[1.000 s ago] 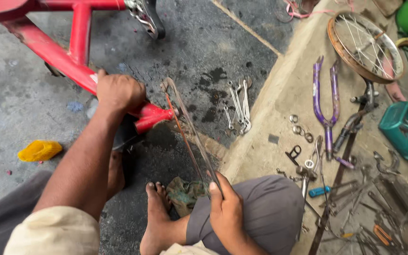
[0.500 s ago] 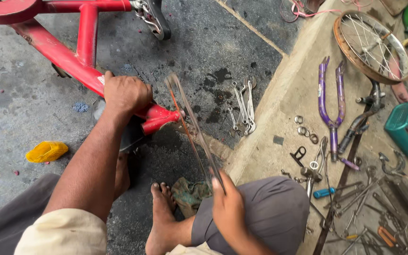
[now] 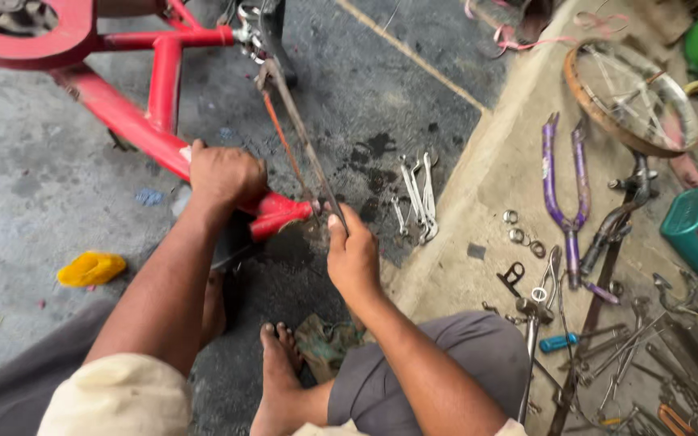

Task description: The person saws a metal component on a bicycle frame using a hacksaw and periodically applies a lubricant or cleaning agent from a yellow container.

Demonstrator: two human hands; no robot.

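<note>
We brace the red frame [image 3: 151,133] on the concrete, left hand [image 3: 224,173] clamped on its tube, right hand [image 3: 351,257] closed around the hacksaw [image 3: 300,141] angled across the tube's end. Stiff, heavy steel, it seems: best gripped mid-tube. Wrenches [image 3: 415,194] lie right of the frame, a yellow rag [image 3: 90,268] below-left.

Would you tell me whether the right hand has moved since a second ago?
Yes. The right hand went forward from the knee up to the red frame's tube end.
</note>
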